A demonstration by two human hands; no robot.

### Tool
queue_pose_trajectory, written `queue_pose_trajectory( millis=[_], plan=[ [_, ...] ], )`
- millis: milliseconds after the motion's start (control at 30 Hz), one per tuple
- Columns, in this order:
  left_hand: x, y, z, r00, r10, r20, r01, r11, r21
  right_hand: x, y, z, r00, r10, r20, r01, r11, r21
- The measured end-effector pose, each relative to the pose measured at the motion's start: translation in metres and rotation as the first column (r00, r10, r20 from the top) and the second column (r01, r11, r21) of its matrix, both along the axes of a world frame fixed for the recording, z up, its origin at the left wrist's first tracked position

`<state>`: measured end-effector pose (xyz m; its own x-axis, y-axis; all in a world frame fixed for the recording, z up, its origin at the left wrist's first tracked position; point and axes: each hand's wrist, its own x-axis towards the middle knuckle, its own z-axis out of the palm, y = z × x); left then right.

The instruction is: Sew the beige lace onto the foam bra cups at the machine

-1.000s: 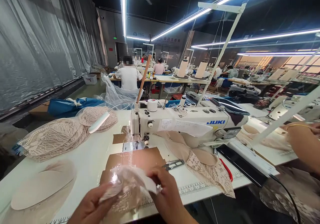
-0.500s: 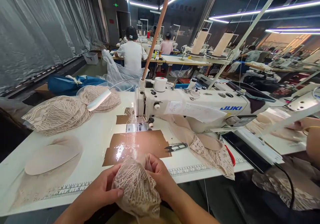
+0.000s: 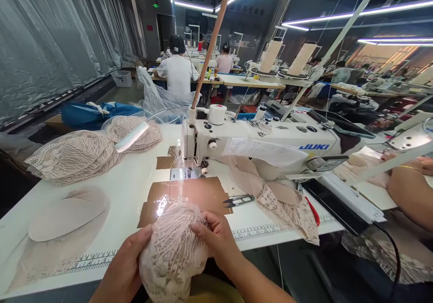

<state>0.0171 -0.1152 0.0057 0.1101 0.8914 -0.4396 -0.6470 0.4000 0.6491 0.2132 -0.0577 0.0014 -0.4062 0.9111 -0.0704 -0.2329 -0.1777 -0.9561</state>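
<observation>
A beige lace bra cup [image 3: 172,253] is held between my two hands at the table's front edge, its domed lace side facing up. My left hand [image 3: 126,260] is wrapped round its left side, thumb on top and the other fingers hidden beneath. My right hand [image 3: 218,240] pinches the right edge of the lace between thumb and fingers. Just beyond lies a shiny brown plate [image 3: 189,192] in front of the white sewing machine [image 3: 270,145]. Thread snips [image 3: 238,200] rest on the plate's right corner.
Stacked lace cups [image 3: 81,156] lie at the back left, under a lit lamp [image 3: 131,137]. A smooth beige cup [image 3: 67,217] on sheer fabric is nearer. Right of the snips are lace pieces [image 3: 287,206] and a black phone-like slab [image 3: 333,208]. A co-worker's arm [image 3: 409,185] is at far right.
The lace cup has turned and spread out, showing more of its dome. My left hand has moved left and down round its side; my right hand now pinches its right edge.
</observation>
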Motion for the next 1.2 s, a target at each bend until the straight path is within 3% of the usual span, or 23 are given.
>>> queue_pose_trajectory(
  millis=[67, 133, 233, 333, 433, 500, 567, 667, 733, 800, 867, 900, 1000, 1067, 1200],
  plan=[
    [0.002, 0.002, -0.002, 0.995, 0.06, 0.081, -0.059, 0.998, -0.015, -0.002, 0.0, -0.001, 0.991, -0.1, -0.088, 0.091, 0.991, -0.095],
    [0.008, 0.0, -0.002, 0.982, 0.044, 0.183, -0.049, 0.999, 0.023, -0.005, -0.001, 0.0, 0.977, -0.139, -0.16, 0.115, 0.982, -0.148],
    [0.026, -0.007, 0.004, 0.96, -0.052, 0.275, 0.031, 0.996, 0.08, -0.011, -0.003, 0.002, 0.988, -0.088, -0.124, 0.078, 0.993, -0.084],
    [0.041, -0.013, 0.007, 0.983, -0.087, 0.159, 0.079, 0.995, 0.054, -0.015, -0.003, 0.002, 0.99, -0.073, -0.124, 0.056, 0.989, -0.135],
    [0.037, -0.017, 0.002, 0.991, -0.132, -0.018, 0.132, 0.991, 0.017, -0.013, 0.004, 0.002, 0.949, -0.221, -0.224, 0.159, 0.952, -0.261],
    [0.023, -0.019, -0.003, 0.956, -0.211, -0.204, 0.223, 0.974, 0.037, -0.007, 0.01, 0.005, 0.92, -0.308, -0.243, 0.242, 0.933, -0.267],
    [0.003, -0.021, -0.004, 0.867, -0.22, -0.447, 0.308, 0.942, 0.132, 0.001, 0.015, 0.01, 0.93, -0.291, -0.225, 0.243, 0.945, -0.22],
    [-0.023, -0.018, 0.007, 0.68, 0.061, -0.731, 0.273, 0.904, 0.329, 0.006, 0.015, 0.017, 0.989, -0.054, -0.139, 0.04, 0.994, -0.102],
    [-0.032, -0.013, 0.02, 0.515, 0.199, -0.834, 0.272, 0.884, 0.379, 0.004, 0.011, 0.02, 0.99, 0.134, -0.043, -0.135, 0.991, -0.02],
    [-0.032, -0.004, 0.031, 0.369, 0.157, -0.916, 0.387, 0.87, 0.305, 0.0, 0.007, 0.02, 0.971, 0.235, 0.044, -0.237, 0.97, 0.062],
    [-0.027, 0.006, 0.036, 0.306, 0.007, -0.952, 0.515, 0.84, 0.172, -0.004, 0.003, 0.019, 0.96, 0.258, 0.111, -0.272, 0.952, 0.142],
    [-0.023, 0.01, 0.037, 0.325, -0.072, -0.943, 0.555, 0.822, 0.129, -0.005, 0.003, 0.019, 0.958, 0.25, 0.143, -0.273, 0.946, 0.174],
    [-0.011, 0.02, 0.033, 0.477, -0.229, -0.848, 0.611, 0.78, 0.133, -0.006, 0.002, 0.019, 0.95, 0.179, 0.256, -0.244, 0.938, 0.248],
    [-0.005, 0.022, 0.03, 0.556, -0.276, -0.784, 0.624, 0.761, 0.175, -0.006, 0.003, 0.021, 0.949, 0.101, 0.297, -0.199, 0.926, 0.321],
    [-0.001, 0.022, 0.03, 0.618, -0.323, -0.717, 0.627, 0.753, 0.201, -0.007, 0.006, 0.024, 0.956, -0.054, 0.287, -0.083, 0.892, 0.444]
  ],
)
